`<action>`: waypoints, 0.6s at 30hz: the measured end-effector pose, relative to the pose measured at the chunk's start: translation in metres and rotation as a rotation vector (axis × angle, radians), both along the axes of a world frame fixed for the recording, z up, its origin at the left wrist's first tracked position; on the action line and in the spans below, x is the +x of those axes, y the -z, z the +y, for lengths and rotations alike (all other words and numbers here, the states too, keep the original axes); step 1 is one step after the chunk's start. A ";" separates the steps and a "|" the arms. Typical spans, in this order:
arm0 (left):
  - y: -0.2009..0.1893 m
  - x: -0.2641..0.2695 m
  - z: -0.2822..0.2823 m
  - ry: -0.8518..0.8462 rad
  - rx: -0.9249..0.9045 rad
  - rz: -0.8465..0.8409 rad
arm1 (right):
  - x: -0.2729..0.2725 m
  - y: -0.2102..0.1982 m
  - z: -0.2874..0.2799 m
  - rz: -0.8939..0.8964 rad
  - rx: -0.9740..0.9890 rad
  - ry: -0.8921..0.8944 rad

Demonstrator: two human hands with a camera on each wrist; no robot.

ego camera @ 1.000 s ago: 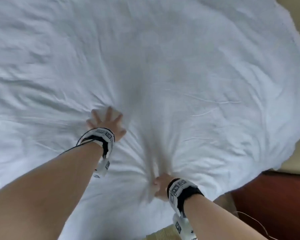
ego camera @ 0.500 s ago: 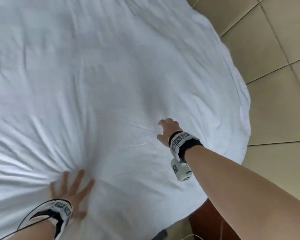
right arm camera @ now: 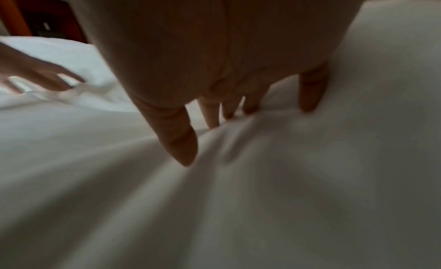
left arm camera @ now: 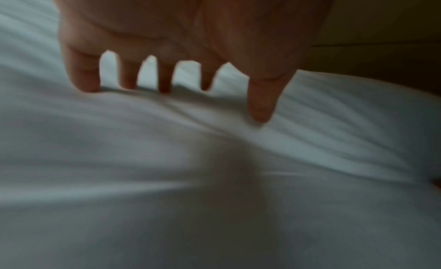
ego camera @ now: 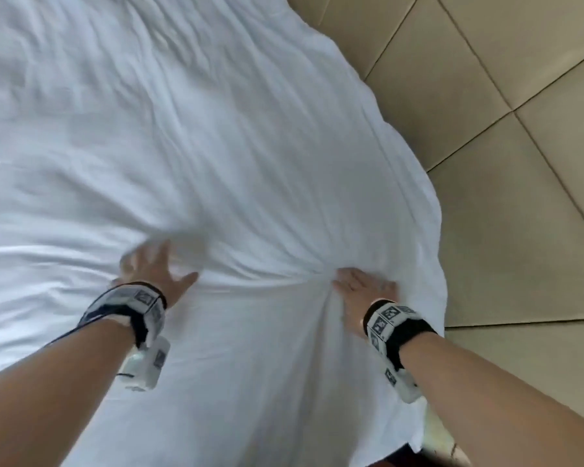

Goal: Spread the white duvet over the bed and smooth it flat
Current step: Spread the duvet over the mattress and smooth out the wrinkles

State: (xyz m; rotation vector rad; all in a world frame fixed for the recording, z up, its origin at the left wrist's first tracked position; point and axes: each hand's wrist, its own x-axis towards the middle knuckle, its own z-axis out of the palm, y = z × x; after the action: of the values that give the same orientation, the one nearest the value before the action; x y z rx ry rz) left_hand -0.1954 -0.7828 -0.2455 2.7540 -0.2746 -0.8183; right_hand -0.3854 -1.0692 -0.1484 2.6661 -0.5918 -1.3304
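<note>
The white duvet point(ego camera: 216, 146) covers the bed, rumpled, with creases fanning out between my hands. My left hand point(ego camera: 152, 264) lies flat on it with fingers spread, blurred by motion. In the left wrist view its fingers point(left arm camera: 86, 78) are straight and their tips touch the cloth point(left arm camera: 214, 178). My right hand point(ego camera: 361, 284) presses palm-down near the duvet's right edge, where folds gather at its thumb. The right wrist view shows its straight fingers point(right arm camera: 310, 91) sunk into the duvet point(right arm camera: 286, 197), with the left hand point(right arm camera: 35, 74) further off.
Beige floor tiles point(ego camera: 520, 163) run along the right of the bed. The duvet's edge point(ego camera: 432, 210) hangs over that side. A dark reddish piece of furniture point(right arm camera: 47, 14) stands in the background of the right wrist view.
The right hand came back toward me and now presses flat near the right edge. The left hand slid up and to the right across the duvet. The head view shifted.
</note>
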 end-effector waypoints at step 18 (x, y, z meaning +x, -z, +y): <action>-0.003 -0.238 -0.123 0.741 -0.072 0.257 | -0.088 0.072 -0.071 -0.791 0.059 1.098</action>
State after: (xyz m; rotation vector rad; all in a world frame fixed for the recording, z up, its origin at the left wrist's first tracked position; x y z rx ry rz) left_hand -0.4335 -0.9058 -0.2428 2.4201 -1.2783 -1.2734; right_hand -0.4736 -1.1404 -0.2205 2.8733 -2.3264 -0.2001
